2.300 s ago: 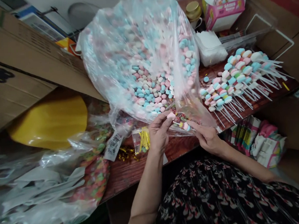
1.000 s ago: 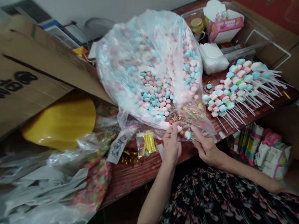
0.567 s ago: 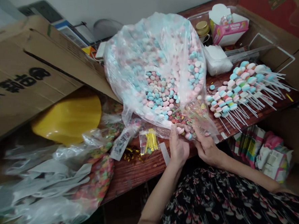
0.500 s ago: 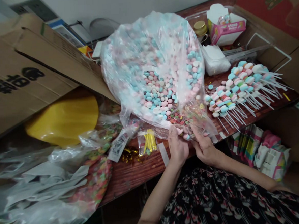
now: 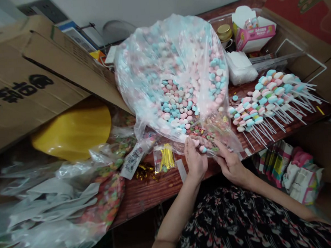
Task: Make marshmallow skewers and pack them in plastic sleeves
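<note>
From my remote seat I counted two grips, both at the lower lip of one big clear plastic bag (image 5: 173,75) full of pink, blue and white sweets. The left grip (image 5: 195,161) was almost closed, pinching the plastic beside a pink sweet, and the right grip (image 5: 232,167) curled on the bag just beside it; I could not tell whether either held a sweet as well. Right of the bag sat rows of skewered sweets (image 5: 267,99), too many to count, one loose blue sweet (image 5: 235,97), one gold-lidded jar (image 5: 224,33) and one pink-and-white box (image 5: 254,34), its small print unreadable. Below the bag, the wooden bench (image 5: 147,192) carried one packet of gold twist ties (image 5: 164,157) and one printed label (image 5: 132,161). Left of the bag leaned one cardboard carton (image 5: 24,69), its black characters beyond my reading.
</note>
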### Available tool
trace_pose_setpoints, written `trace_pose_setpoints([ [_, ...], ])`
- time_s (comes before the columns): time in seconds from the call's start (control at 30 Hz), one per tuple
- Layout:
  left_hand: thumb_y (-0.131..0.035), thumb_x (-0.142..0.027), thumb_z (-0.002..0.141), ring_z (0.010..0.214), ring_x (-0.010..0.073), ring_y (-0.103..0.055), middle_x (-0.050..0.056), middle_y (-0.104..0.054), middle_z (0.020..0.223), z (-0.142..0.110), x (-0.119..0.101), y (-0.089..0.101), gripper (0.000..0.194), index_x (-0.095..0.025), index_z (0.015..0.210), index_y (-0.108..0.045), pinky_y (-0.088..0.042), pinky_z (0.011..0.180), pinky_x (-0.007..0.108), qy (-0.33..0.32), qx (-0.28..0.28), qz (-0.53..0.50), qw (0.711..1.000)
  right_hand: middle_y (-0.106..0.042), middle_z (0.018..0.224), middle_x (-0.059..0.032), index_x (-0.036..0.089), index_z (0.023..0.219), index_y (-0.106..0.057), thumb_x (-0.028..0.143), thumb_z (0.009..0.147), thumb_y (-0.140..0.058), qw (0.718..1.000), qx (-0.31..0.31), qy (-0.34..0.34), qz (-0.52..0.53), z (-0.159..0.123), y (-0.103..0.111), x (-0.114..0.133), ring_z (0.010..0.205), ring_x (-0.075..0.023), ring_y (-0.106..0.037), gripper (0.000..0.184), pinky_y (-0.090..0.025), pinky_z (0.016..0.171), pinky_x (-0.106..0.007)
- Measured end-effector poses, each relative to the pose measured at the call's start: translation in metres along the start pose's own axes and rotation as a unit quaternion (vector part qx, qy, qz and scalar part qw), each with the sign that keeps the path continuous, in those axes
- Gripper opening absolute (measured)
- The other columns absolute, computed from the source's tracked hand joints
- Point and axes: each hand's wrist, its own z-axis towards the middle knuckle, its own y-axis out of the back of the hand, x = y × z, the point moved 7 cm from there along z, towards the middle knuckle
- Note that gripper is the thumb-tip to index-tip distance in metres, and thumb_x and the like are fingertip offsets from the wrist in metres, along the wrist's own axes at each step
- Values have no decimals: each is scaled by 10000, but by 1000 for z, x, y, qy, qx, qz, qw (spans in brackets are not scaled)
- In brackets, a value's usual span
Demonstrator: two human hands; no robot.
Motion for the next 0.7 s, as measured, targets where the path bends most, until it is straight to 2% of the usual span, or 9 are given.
trace_pose_setpoints([
  [0.1,-609,-550,855,533,96,-433,-55,-386,577,2,-2,0,405,-216,705,-436,-440,574,234,-7,-2,19,1000,-705,814,-46,190,1159,-605,181,952,-447,1000,0,-20,-3,-4,-3,-8,683,-164,-654,260,-534,671,-270],
  [0.17,-615,-550,853,535,97,-436,-53,-391,574,-2,2,-2,405,-217,702,-440,-450,584,240,-11,4,35,999,-664,717,-26,196,979,-637,180,952,-441,1000,22,-21,-8,-5,-10,-13,630,-158,-617,199,-502,629,-260],
  [0.33,-623,-499,867,565,102,-471,-44,-442,595,-11,11,-6,342,-213,724,-501,-489,651,262,-21,31,37,999,-691,792,-49,187,991,-620,166,965,-396,998,62,6,0,-1,-22,-14,690,-162,-622,227,-486,668,-262],
  [0.47,-596,-526,879,707,122,-570,-2,-576,742,-1,10,-3,321,-207,842,-610,-514,753,279,1,60,64,996,-668,782,-67,165,948,-594,185,971,-381,997,75,12,-24,11,-15,-7,684,-177,-590,216,-447,658,-288],
  [0.53,-567,-613,859,810,145,-608,40,-644,911,10,1,2,424,-217,982,-655,-522,766,283,-5,71,103,992,-622,708,-27,180,875,-581,214,982,-383,997,77,-23,22,19,-6,-9,637,-154,-554,228,-428,644,-274],
  [0.6,-557,-633,853,849,152,-621,53,-659,1017,21,-14,12,475,-237,1090,-665,-524,749,277,-44,62,168,983,-586,677,5,194,801,-564,253,989,-397,991,66,-75,88,26,5,-20,604,-124,-526,258,-421,633,-251],
  [0.63,-580,-596,857,838,148,-624,49,-666,1020,26,-22,16,445,-242,1112,-671,-521,740,269,-69,55,221,971,-574,672,13,196,782,-561,268,985,-411,988,44,-101,111,28,13,-27,589,-113,-514,262,-417,622,-244],
  [0.7,-637,-460,864,803,139,-628,37,-685,975,33,-31,20,326,-235,1092,-699,-513,739,262,-112,61,350,928,-544,644,26,198,816,-579,282,972,-433,980,-16,-148,132,29,28,-46,555,-106,-487,230,-407,591,-240],
])
